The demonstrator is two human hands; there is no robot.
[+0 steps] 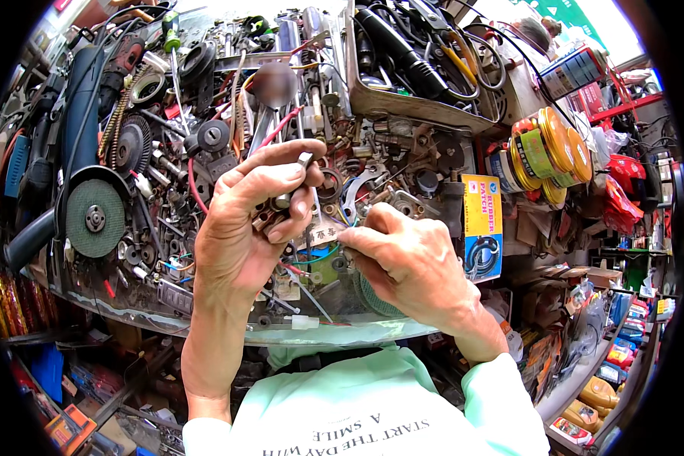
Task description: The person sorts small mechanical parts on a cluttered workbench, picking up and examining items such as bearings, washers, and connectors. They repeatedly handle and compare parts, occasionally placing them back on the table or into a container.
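Observation:
Raised over the cluttered workbench, my left hand (245, 211) is closed around small metal parts. A short metal rod (304, 161) sticks up between its thumb and forefinger, and a shiny cylindrical piece (283, 200) shows below; the palm hides the rest. My right hand (410, 256) hovers low over the pile with thumb and forefinger pinched together. Whether something small sits between those fingertips is hidden. Near them lie a grey metal wrench-like piece (356, 191), a scrap of printed card (321, 235) and a thin green wire (325, 256).
An angle grinder (94, 214) with a green disc lies at left. A metal tray (422, 105) of cables and a black flashlight (402, 51) stands at the back. At right are a rubber patch box (481, 228) and yellow-lidded jars (547, 148). The bench's curved front edge (216, 336) runs before me.

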